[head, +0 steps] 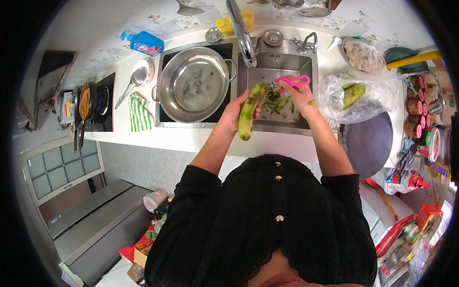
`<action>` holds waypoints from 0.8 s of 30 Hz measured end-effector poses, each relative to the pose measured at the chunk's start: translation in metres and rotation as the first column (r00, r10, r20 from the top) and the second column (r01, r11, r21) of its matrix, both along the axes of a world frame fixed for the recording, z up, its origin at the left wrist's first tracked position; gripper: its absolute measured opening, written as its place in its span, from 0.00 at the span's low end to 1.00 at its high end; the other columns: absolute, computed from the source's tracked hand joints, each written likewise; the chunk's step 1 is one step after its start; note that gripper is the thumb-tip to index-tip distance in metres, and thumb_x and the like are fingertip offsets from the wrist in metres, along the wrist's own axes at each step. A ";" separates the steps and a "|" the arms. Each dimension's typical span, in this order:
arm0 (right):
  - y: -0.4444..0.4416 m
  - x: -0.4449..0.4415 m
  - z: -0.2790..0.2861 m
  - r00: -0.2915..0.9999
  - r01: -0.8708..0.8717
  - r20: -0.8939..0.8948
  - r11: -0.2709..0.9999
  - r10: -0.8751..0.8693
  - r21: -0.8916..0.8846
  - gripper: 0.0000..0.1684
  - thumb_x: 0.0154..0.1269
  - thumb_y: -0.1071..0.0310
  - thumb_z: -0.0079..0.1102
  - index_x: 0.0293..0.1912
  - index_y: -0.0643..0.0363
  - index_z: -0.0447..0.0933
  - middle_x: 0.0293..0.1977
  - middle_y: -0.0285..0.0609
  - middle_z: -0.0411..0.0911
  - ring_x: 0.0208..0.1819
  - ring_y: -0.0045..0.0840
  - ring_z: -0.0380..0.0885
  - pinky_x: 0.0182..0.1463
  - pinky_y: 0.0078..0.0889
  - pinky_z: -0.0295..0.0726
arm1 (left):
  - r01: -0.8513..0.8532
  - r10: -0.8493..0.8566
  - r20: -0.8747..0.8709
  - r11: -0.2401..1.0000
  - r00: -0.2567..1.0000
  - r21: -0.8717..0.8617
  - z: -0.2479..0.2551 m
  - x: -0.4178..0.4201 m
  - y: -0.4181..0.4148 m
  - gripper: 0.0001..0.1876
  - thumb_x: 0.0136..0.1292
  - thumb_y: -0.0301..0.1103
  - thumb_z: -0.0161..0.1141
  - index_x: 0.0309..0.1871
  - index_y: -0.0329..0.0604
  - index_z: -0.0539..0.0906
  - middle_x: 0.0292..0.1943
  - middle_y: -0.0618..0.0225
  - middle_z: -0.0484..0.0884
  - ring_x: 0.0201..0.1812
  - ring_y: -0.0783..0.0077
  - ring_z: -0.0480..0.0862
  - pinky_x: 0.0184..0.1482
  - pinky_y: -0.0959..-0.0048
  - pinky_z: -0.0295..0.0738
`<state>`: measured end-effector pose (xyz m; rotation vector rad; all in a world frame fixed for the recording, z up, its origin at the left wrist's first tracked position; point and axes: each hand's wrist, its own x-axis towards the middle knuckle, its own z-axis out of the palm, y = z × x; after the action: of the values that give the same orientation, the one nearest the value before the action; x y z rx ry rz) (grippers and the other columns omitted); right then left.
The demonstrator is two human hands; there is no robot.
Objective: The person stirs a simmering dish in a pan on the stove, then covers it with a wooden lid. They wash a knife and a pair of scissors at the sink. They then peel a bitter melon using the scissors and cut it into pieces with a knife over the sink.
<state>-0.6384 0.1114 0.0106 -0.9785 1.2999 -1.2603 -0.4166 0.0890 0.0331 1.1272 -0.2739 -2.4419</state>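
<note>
My left hand grips a long green gourd-like vegetable, partly peeled, with brown patches on its upper half. It is tilted at the front left of the steel sink. In my right hand is a pink-handled peeler, just right of the vegetable's upper end; its blade is hard to make out. Green and brown peelings lie in the sink below, and a bit of peel clings to my right wrist. A clear plastic bag with another green vegetable lies right of the sink.
A large steel pot stands left of the sink. The faucet reaches over the basin. Further left are a ladle on a bowl and a striped cloth. A dark round board and several red-lidded jars stand at the right.
</note>
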 end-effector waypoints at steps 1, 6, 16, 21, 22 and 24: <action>0.002 0.002 0.004 1.000 -0.010 0.009 1.000 0.010 -0.002 0.10 0.66 0.66 0.59 0.42 0.62 0.81 0.35 0.34 0.82 0.38 0.16 0.78 0.44 0.20 0.75 | 0.000 0.000 -0.013 1.000 1.000 0.015 -0.001 0.000 0.000 0.23 0.72 0.49 0.44 0.54 0.36 0.71 0.38 0.60 0.78 0.30 0.72 0.77 0.30 0.77 0.77; 0.005 -0.001 0.007 0.966 0.042 0.253 0.999 -0.043 0.010 0.14 0.68 0.63 0.56 0.48 0.62 0.77 0.41 0.35 0.80 0.45 0.18 0.75 0.48 0.25 0.76 | 0.094 -0.099 -0.114 0.995 0.989 -0.044 -0.006 0.001 0.003 0.25 0.75 0.49 0.35 0.57 0.36 0.71 0.38 0.58 0.80 0.29 0.73 0.77 0.30 0.77 0.77; 0.015 0.037 0.026 0.832 0.005 0.545 0.984 -0.102 0.177 0.17 0.69 0.57 0.54 0.49 0.60 0.75 0.39 0.35 0.79 0.36 0.19 0.75 0.41 0.26 0.77 | 0.131 -0.135 -0.037 0.985 0.990 -0.108 0.007 -0.025 0.014 0.26 0.74 0.52 0.37 0.56 0.38 0.72 0.39 0.59 0.81 0.27 0.75 0.76 0.27 0.79 0.74; 0.008 0.038 0.017 0.940 0.101 0.296 0.965 -0.172 0.240 0.17 0.68 0.55 0.55 0.37 0.61 0.78 0.28 0.36 0.78 0.26 0.18 0.74 0.31 0.24 0.73 | 0.253 -0.242 0.076 0.933 0.967 -0.257 0.015 -0.028 0.030 0.18 0.70 0.43 0.51 0.55 0.40 0.71 0.37 0.65 0.77 0.26 0.77 0.73 0.25 0.79 0.71; 0.006 0.038 0.015 0.938 0.133 0.283 0.962 -0.200 0.240 0.18 0.68 0.55 0.55 0.35 0.61 0.78 0.26 0.37 0.78 0.25 0.18 0.74 0.29 0.24 0.72 | 0.287 -0.270 0.097 0.909 0.958 -0.303 0.017 -0.029 0.034 0.17 0.68 0.40 0.53 0.54 0.40 0.71 0.36 0.66 0.76 0.25 0.78 0.73 0.25 0.79 0.70; 0.000 0.036 0.013 0.962 0.121 0.193 0.933 -0.195 0.338 0.15 0.68 0.57 0.55 0.37 0.60 0.78 0.28 0.36 0.78 0.27 0.19 0.75 0.31 0.26 0.74 | 0.308 -0.298 0.080 0.901 0.951 -0.307 0.016 -0.029 0.035 0.15 0.65 0.34 0.58 0.52 0.42 0.70 0.34 0.68 0.74 0.24 0.78 0.73 0.23 0.78 0.68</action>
<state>-0.6025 0.1117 0.0232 -0.4907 1.3730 -1.1910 -0.4457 0.1241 0.0493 1.0419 -0.8786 -2.5185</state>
